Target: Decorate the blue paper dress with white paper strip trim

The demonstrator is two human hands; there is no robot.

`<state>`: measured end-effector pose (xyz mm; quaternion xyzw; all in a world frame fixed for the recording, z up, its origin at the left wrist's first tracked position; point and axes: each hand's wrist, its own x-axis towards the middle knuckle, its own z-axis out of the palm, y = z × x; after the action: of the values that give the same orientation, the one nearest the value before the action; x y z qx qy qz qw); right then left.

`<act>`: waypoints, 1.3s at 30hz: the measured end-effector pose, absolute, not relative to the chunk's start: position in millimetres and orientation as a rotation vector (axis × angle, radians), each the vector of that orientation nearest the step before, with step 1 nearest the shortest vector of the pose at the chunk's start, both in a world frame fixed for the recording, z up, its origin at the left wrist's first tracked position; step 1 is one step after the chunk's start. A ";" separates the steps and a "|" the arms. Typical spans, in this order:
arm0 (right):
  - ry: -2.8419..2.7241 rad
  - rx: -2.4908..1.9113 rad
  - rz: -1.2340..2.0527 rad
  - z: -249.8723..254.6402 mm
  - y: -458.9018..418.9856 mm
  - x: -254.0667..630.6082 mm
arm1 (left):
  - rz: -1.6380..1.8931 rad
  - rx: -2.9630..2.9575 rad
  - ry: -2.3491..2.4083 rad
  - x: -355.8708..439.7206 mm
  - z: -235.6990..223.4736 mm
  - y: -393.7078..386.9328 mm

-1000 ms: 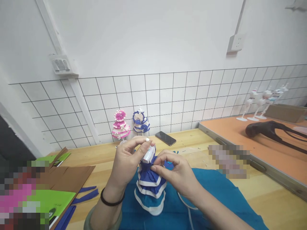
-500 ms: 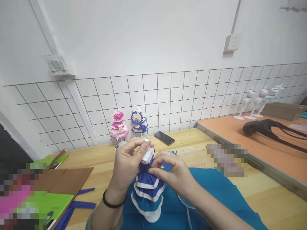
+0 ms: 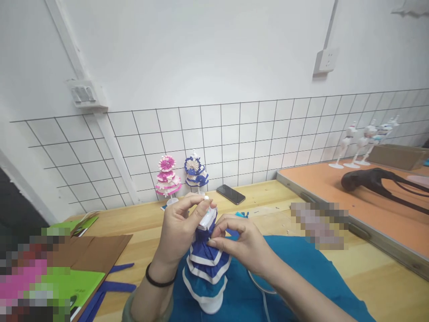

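Observation:
A small white mannequin (image 3: 207, 220) stands in front of me, wearing a tiered dress (image 3: 206, 259) of blue and teal layers with white edges. My left hand (image 3: 182, 226) is closed on the mannequin's top, thumb and fingers near its white knob. At the waist, the thumb and fingertips of my right hand (image 3: 239, 243) pinch the blue dress fabric. Its other fingers are curled, partly hiding the dress side. Beneath lies a teal cloth (image 3: 301, 268).
Two small dressed mannequins, one pink (image 3: 167, 179) and one blue-and-white (image 3: 197, 174), stand by the wall beside a phone (image 3: 231, 194). Blue strips (image 3: 117, 286) and brown card (image 3: 90, 252) lie left. On the raised orange board (image 3: 321, 179) are bare mannequins (image 3: 345, 143) and a black object (image 3: 365, 179).
Both hands keep nearly the same hold on the mannequin and dress. The whole view has shifted slightly; nothing else has visibly moved.

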<state>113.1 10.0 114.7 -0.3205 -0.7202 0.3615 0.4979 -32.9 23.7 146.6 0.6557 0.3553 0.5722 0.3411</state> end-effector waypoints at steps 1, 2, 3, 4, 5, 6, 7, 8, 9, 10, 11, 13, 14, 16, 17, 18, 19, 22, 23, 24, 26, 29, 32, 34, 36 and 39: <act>-1.751 -0.771 0.876 114.9 10.1 113.2 | 1.486 1.703 0.915 -33.6 146.4 23.8; -1.760 -0.766 0.874 115.0 10.1 113.2 | 1.483 1.701 0.910 -34.1 146.2 23.7; -1.767 -0.763 0.866 114.9 10.0 113.1 | 1.480 1.701 0.908 -34.4 146.1 23.3; -1.772 -0.761 0.853 114.7 9.9 112.9 | 1.477 1.703 0.908 -34.5 146.1 22.7; -1.772 -0.763 0.836 114.3 9.7 112.5 | 1.474 1.705 0.911 -34.5 146.1 22.1; -1.771 -0.770 0.817 113.9 9.4 112.0 | 1.472 1.707 0.912 -34.2 146.3 21.5; -1.769 -0.780 0.795 113.5 9.2 111.6 | 1.472 1.710 0.912 -33.8 146.5 21.0; -1.768 -0.790 0.774 113.2 9.0 111.2 | 1.474 1.714 0.913 -33.3 146.9 20.7; -1.772 -0.796 0.752 112.9 8.9 110.9 | 1.476 1.717 0.913 -32.7 147.4 20.5; -1.781 -0.798 0.730 112.7 8.9 110.8 | 1.476 1.721 0.915 -32.1 148.0 20.5; -1.794 -0.792 0.705 112.6 8.9 110.9 | 1.478 1.724 0.916 -31.5 148.6 20.6; -1.828 -0.763 0.644 112.4 9.2 111.8 | 1.483 1.726 0.922 -30.6 149.6 20.7; -1.845 -0.748 0.606 112.2 9.3 112.4 | 1.484 1.725 0.925 -30.3 149.8 20.7; -1.885 -0.720 0.517 111.5 9.6 113.8 | 1.491 1.719 0.940 -30.2 149.6 20.8; -1.906 -0.709 0.468 110.9 9.7 114.5 | 1.493 1.716 0.952 -30.3 149.1 20.9; -1.927 -0.704 0.423 110.2 9.9 115.1 | 1.497 1.713 0.963 -30.5 148.4 21.1; -1.948 -0.701 0.382 109.4 10.0 115.5 | 1.504 1.711 0.974 -30.7 147.5 21.5; -1.991 -0.703 0.317 107.5 10.3 115.9 | 1.534 1.693 1.003 -31.6 144.9 23.2; -1.991 -0.704 0.326 107.3 10.2 115.6 | 1.546 1.685 1.010 -32.0 144.4 23.9; -1.980 -0.706 0.356 107.4 9.9 115.3 | 1.553 1.677 1.016 -32.4 144.2 24.5; -1.925 -0.717 0.475 108.6 9.2 114.3 | 1.561 1.663 1.026 -33.3 144.7 25.3; -1.785 -0.765 0.701 110.6 8.6 113.4 | 1.572 1.640 1.037 -34.9 146.8 25.7; -1.673 -0.794 0.846 111.1 10.0 113.8 | 1.580 1.627 1.031 -35.8 148.2 25.3; -1.639 -0.794 0.868 111.3 11.2 115.4 | 1.579 1.627 1.026 -36.2 148.6 24.9; -1.619 -0.801 0.845 113.1 11.1 118.4 | 1.584 1.628 1.031 -37.0 149.2 24.1; -1.594 -0.838 0.799 119.7 6.8 125.4 | 1.629 1.629 1.055 -39.5 150.9 22.9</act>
<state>125.4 6.8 119.7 -0.3543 -0.6743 0.3379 0.5528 -39.5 22.9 150.9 0.6135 0.3972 0.6135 0.2990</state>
